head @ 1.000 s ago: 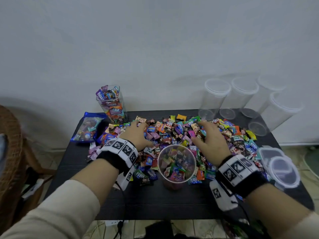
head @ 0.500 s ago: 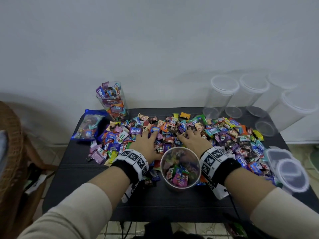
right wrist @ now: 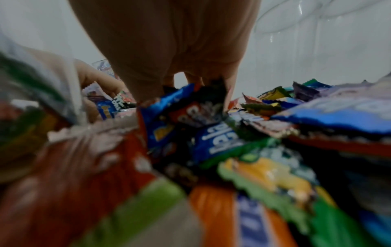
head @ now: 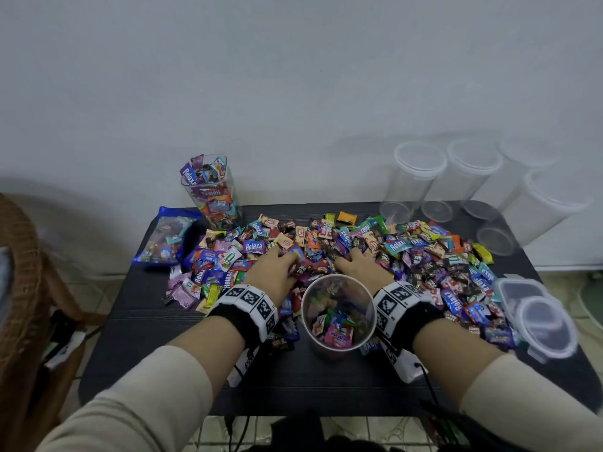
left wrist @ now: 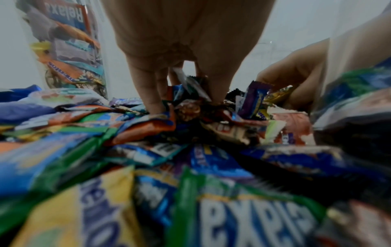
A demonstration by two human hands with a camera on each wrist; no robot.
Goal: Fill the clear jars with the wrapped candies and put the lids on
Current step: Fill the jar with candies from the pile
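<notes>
While both hands lie palm down in the pile of wrapped candies (head: 408, 256), a round clear jar (head: 337, 313) stands between the two wrists at the near side of the black table (head: 163, 370). This jar has no lid and is filled only partly; a pink candy wrapper shows at its bottom. The left hand (head: 275, 272) sits just left of the jar's far rim, and the right hand (head: 360, 267) just right of it. In the left wrist view the fingers (left wrist: 148, 86) of the left hand point down into the candies and curl around several wrappers, so the grip is narrow and it holds candies. In the right wrist view the right hand's fingers (right wrist: 148, 86) also go down into the pile, with a blue wrapper (right wrist: 167, 107) pressed up against them (how tightly they close I cannot tell, because the wrappers hide the fingertips).

At the far left of the table stands a square jar (head: 212, 190), full of candies up to its open top. Beside it lies a blue candy bag (head: 168, 236). At the far right, four empty jars (head: 414, 181) with lids on stand against the wall. Two loose lids (head: 541, 324) lie at the right edge of the table, one partly over the other.
</notes>
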